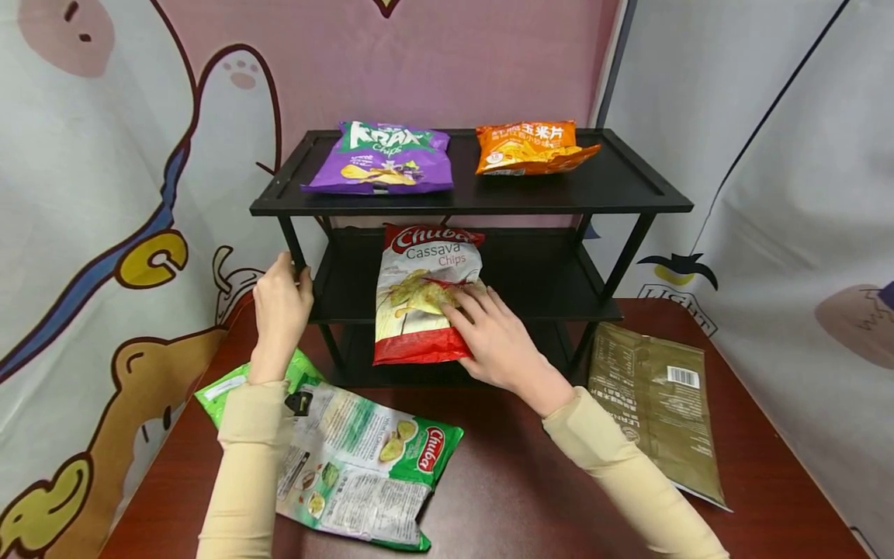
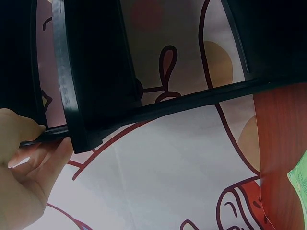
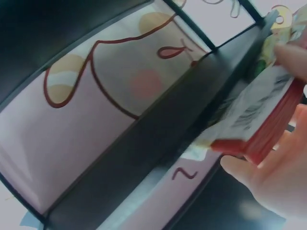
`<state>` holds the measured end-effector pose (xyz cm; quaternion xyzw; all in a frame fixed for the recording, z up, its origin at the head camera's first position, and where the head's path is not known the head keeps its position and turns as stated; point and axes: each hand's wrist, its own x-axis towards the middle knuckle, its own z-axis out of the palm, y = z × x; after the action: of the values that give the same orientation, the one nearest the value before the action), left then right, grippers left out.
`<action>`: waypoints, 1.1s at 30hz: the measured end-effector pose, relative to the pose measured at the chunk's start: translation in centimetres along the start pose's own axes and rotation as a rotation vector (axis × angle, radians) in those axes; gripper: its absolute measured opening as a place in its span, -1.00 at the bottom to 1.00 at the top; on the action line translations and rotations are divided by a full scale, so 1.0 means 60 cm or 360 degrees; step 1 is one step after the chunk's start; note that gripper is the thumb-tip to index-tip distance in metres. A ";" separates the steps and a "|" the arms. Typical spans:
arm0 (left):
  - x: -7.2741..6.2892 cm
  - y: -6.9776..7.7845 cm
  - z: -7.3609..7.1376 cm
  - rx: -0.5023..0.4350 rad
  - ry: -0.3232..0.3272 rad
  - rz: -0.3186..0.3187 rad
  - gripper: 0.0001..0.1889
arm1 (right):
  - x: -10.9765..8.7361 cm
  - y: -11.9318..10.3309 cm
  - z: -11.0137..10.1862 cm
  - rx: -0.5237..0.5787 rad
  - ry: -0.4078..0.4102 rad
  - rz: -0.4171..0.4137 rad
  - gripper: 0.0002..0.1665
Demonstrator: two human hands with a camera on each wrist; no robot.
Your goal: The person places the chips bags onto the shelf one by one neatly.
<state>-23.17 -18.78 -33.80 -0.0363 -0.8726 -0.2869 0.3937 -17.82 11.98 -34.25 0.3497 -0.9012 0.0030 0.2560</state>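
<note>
A red-and-white bag of cassava chips (image 1: 429,260) leans at the front of the rack's middle shelf, its lower end past the front edge. My right hand (image 1: 503,341) holds its right side, fingers spread over the front. The right wrist view shows the bag (image 3: 256,115) between fingers and thumb, blurred. On the left, my left hand (image 1: 282,299) grips the front post (image 1: 289,241) of the black rack. Its thumb and fingers close round that post (image 2: 56,132) in the left wrist view.
On the top shelf (image 1: 464,198) lie a purple chip bag (image 1: 394,159) and an orange chip bag (image 1: 527,147). A green chip bag (image 1: 370,458) lies on the table (image 1: 531,497) beneath my left forearm. The brown-gold bag (image 1: 656,404) lies at the table's right.
</note>
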 end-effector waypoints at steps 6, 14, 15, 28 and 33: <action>0.001 0.001 0.000 -0.0001 0.0013 0.0009 -0.84 | -0.007 -0.018 0.001 -0.0065 0.0125 0.0012 -0.38; 0.000 0.000 -0.001 0.0001 0.0009 -0.0002 -0.84 | 0.007 -0.017 0.026 -0.0042 0.0028 -0.0031 -0.43; 0.000 0.000 -0.001 0.0001 0.0009 -0.0005 -0.84 | 0.010 -0.017 0.028 -0.0037 0.0020 -0.0036 -0.42; -0.001 -0.002 0.000 0.0006 0.0015 -0.0009 -0.84 | 0.054 -0.027 0.048 0.0062 -0.0095 -0.0009 -0.44; 0.000 -0.001 0.001 0.0007 0.0016 -0.0004 -0.84 | 0.068 -0.032 0.054 0.0082 -0.0140 0.0038 -0.41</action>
<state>-23.25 -18.78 -33.87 -0.0328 -0.8712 -0.2857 0.3979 -20.65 7.40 -35.51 0.3453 -0.9153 0.0138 0.2068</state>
